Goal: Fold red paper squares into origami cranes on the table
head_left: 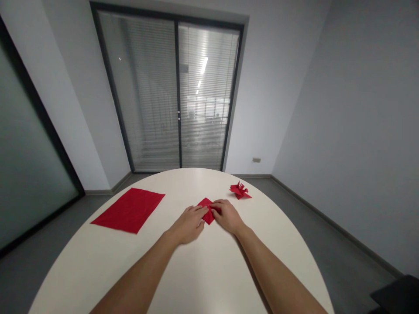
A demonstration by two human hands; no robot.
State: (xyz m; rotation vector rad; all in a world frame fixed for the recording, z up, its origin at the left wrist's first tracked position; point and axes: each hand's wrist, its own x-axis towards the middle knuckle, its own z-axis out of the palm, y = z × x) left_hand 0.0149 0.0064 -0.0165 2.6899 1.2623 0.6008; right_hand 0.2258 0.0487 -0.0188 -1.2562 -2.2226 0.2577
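Note:
A small square of folded red paper (207, 202) lies on the table in front of me, one corner pointing away and one toward me. My left hand (190, 223) rests over its left side, fingers stretched out flat on the paper and thumb apart. From the right, my right hand (227, 215) grips the paper's right part, with thumb and fingers close together on a flap. My fingers hide part of the folds. Further back to the right stands a red origami figure (240, 190) with pointed parts. To the left lies a large flat red sheet (131, 211) with faint creases.
The round white table (203, 274) carries everything; its curved edge runs round the far side. Behind it are a glass door with blinds (140, 96) and a wall socket (256, 160). A dark object (397, 296) shows at the lower right.

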